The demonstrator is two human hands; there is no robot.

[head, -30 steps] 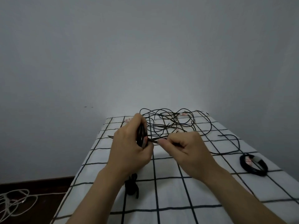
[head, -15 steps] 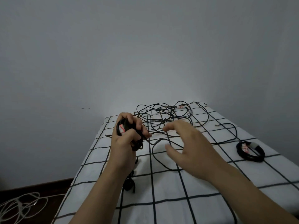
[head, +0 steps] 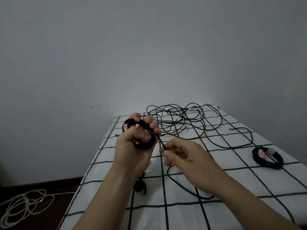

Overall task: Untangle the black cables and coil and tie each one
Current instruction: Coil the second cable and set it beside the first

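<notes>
Left hand: the left hand (head: 131,146) is gripping the half-wound coil (head: 146,145), fingers curled through and around its loops, and holding it raised over the left side of the checked cloth (head: 182,213).
Right hand: the right hand (head: 184,156) is pinching the free strand (head: 160,141) between thumb and fingertips, just right of the coil.
Free strand: it is running taut from coil to pinch, then trailing in a slack loop across the near cloth.
Tangle: the remaining tangle (head: 179,120) is lying at the far end, well apart from both hands.
Already done: a tied coil (head: 267,158) is sitting at the right; a dark bundle (head: 140,185) is lying near, partly hidden under the left wrist.
Step in hand: probably winding the next turn on.
Doing it well: sliding the pinch along the strand, matching each turn to the loops already held, and letting the cable twist freely so it is lying flat.
Watching for: the slack snagging the far tangle; loops slipping off the left fingers.
Floor: a white cord (head: 21,205) is lying at the near left.
</notes>
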